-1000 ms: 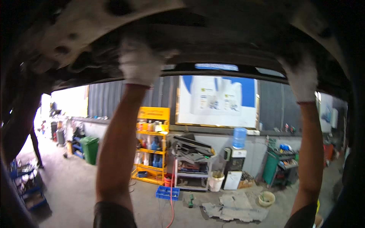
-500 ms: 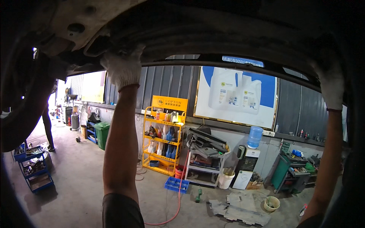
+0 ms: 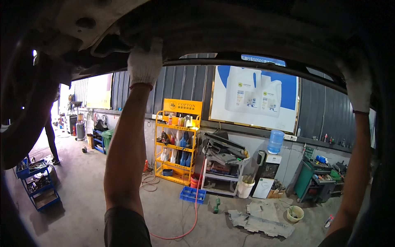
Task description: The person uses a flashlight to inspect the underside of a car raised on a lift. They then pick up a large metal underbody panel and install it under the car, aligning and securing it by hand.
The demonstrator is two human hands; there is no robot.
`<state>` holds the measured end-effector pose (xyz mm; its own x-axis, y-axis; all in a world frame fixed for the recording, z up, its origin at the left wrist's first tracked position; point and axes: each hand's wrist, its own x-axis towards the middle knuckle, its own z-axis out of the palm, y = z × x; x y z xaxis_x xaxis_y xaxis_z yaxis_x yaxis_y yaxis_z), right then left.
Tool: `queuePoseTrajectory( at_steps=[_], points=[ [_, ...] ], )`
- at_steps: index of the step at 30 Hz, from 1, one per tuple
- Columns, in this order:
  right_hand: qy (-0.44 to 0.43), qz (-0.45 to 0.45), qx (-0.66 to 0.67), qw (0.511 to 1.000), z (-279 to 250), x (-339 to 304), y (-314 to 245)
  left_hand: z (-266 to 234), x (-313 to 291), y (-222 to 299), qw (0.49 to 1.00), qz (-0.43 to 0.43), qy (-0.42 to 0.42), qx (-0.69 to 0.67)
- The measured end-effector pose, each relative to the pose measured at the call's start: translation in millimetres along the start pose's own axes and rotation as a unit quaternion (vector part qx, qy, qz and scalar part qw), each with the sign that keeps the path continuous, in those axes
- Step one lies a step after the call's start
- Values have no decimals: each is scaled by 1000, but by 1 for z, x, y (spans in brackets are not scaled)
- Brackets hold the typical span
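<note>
Overhead stretches the dark underside of a raised vehicle (image 3: 247,31), with a long curved panel (image 3: 193,35) along its edge. My left hand (image 3: 145,62), in a white knitted glove, reaches up against the panel left of the middle. Its fingertips fade into shadow, so their grip is unclear. Far to the right, my right hand (image 3: 358,84), gloved the same way, is raised to the panel's other end. The fingers there are lost in the dark. A pale metal part with a round hole (image 3: 85,22) lies up to the left of my left hand.
Along the wall stand a yellow shelf rack (image 3: 177,142), a loaded grey cart (image 3: 222,187), a water dispenser (image 3: 266,177) and a green tool cart (image 3: 310,181). A blue tool trolley (image 3: 41,185) is at left, near a person's leg (image 3: 51,142). A red hose (image 3: 193,222) crosses the floor.
My left hand has shifted right and slightly up along the panel. The right hand stays at nearly the same place. The view has tilted a little.
</note>
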<state>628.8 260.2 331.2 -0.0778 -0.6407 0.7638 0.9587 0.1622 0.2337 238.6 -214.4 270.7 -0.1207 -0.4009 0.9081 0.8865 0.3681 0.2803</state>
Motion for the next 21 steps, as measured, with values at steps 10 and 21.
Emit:
queuePoseTrajectory(
  at_steps=[10,21],
  points=[
    [-19,-43,-126,991,-12,3,-9,23,-8,28,997,57,-30,50],
    [-9,-37,-108,993,1,2,-4,22,1,26,987,130,-29,88]
  ],
)
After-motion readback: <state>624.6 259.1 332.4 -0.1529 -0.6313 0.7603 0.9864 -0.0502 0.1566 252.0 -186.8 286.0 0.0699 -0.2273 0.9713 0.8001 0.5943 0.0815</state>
